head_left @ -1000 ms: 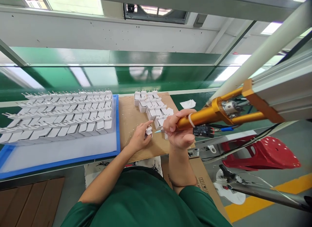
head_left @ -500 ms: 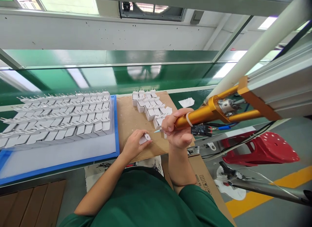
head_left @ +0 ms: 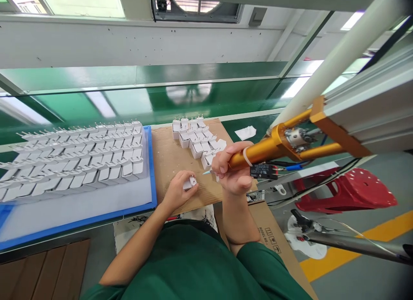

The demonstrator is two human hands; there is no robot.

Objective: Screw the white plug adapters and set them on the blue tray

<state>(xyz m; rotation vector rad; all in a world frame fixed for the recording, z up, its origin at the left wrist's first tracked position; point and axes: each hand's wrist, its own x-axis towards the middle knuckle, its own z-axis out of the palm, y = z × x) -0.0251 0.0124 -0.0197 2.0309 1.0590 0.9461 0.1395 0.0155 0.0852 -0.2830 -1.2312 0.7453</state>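
Note:
My left hand (head_left: 178,190) is closed round a small white charger plug (head_left: 190,182), resting on the brown cardboard sheet (head_left: 167,154). My right hand (head_left: 231,171) grips the gold-coloured handle of a hanging power screwdriver (head_left: 267,148), whose pale tip (head_left: 206,172) points left toward the plug, a short gap away. Behind the hands, a cluster of several white plugs (head_left: 195,139) stands on the cardboard.
A blue-rimmed tray (head_left: 154,171) at the left holds rows of several white plugs (head_left: 80,158). A green conveyor belt (head_left: 135,102) runs behind. A white cloth (head_left: 245,132), a red plastic stool (head_left: 348,197) and a cardboard box (head_left: 271,240) are at the right.
My left hand has lowered the plug toward the cardboard and turned it on its side. The right hand and screwdriver have stayed nearly still; the view shifted slightly.

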